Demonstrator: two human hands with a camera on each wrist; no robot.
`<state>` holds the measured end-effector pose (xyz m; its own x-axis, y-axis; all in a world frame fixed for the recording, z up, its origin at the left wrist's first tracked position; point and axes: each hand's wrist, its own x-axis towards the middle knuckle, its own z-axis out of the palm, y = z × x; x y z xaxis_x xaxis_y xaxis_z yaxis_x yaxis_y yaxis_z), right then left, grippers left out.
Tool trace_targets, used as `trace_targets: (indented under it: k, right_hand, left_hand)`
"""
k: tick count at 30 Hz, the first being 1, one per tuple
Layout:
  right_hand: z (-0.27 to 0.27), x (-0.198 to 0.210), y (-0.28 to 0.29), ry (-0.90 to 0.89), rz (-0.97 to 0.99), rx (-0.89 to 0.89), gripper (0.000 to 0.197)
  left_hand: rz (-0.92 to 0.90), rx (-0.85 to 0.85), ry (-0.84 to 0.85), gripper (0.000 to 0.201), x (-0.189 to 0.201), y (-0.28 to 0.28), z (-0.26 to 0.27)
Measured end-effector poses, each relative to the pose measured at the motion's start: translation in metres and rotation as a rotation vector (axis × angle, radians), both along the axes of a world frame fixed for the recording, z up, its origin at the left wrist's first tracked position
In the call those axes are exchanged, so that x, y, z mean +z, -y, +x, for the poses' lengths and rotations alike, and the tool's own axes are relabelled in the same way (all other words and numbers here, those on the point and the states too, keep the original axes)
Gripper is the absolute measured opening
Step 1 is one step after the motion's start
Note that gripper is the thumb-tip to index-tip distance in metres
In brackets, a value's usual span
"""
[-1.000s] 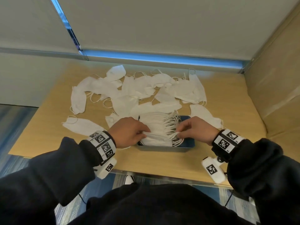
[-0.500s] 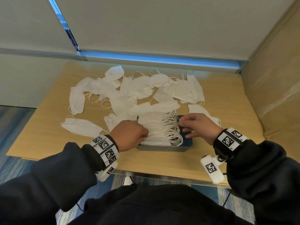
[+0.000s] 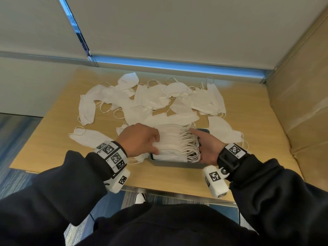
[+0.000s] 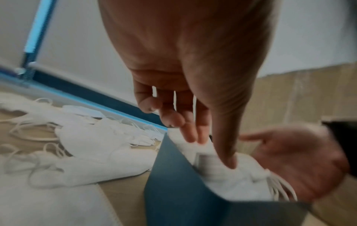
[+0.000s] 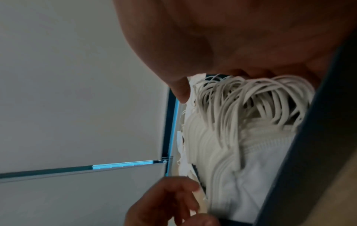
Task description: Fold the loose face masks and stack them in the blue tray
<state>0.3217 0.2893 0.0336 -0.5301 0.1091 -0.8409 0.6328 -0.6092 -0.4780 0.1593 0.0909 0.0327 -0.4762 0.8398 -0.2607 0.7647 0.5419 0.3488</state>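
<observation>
Right hand (image 3: 209, 148) swung flat against mask stack (image 3: 172, 139) | left hand (image 3: 138, 139) relaxed, pressing opposite end

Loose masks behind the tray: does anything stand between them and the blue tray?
Nothing on the table does; the nearest loose masks lie at the blue tray's far side. Inside, the left hand presses the stack's left end and the right hand flanks its ear loops.

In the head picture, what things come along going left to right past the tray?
Loose face mask, left hand, stack of folded masks in the blue tray, right hand, cardboard wall.
</observation>
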Motion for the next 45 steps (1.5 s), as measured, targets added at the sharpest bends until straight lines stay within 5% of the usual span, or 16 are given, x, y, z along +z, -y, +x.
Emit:
trace_targets:
  k: [3,7,13,18,24,29,34,39,45]
  right_hand:
    - [-0.008,0.000,-0.004,-0.038,-0.110,0.087,0.058]
    - [-0.018,0.001,-0.007,-0.051,-0.110,0.047,0.067]
    - [-0.013,-0.013,-0.002,-0.126,-0.138,-0.160,0.066]
    - [-0.009,-0.016,0.001,-0.177,-0.091,-0.185,0.054]
    - [-0.014,-0.021,0.000,-0.206,0.017,-0.197,0.056]
    - [-0.020,-0.034,0.006,-0.307,-0.176,-0.186,0.065]
    - [-0.022,-0.041,0.004,-0.309,-0.179,-0.175,0.069]
    - [-0.020,-0.044,0.001,-0.292,-0.227,-0.232,0.070]
    - [-0.023,-0.050,-0.001,-0.253,-0.247,-0.205,0.073]
  left_hand:
    - [0.165,-0.009,-0.001,0.085,-0.009,0.002,-0.001]
    - [-0.020,-0.151,-0.173,0.118,-0.027,-0.016,0.010]
    - [0.093,-0.244,-0.343,0.089,-0.043,-0.020,0.029]
    - [-0.034,-0.208,-0.261,0.095,-0.034,-0.033,0.018]
    - [-0.051,-0.269,-0.462,0.098,-0.016,-0.033,0.002]
    - [-0.015,-0.275,-0.244,0.113,-0.044,-0.029,0.026]
    - [0.064,-0.098,-0.277,0.111,-0.051,-0.026,0.015]
    - [0.205,-0.268,-0.364,0.090,-0.053,-0.009,0.004]
    - [0.012,-0.347,-0.296,0.082,-0.047,-0.022,0.004]
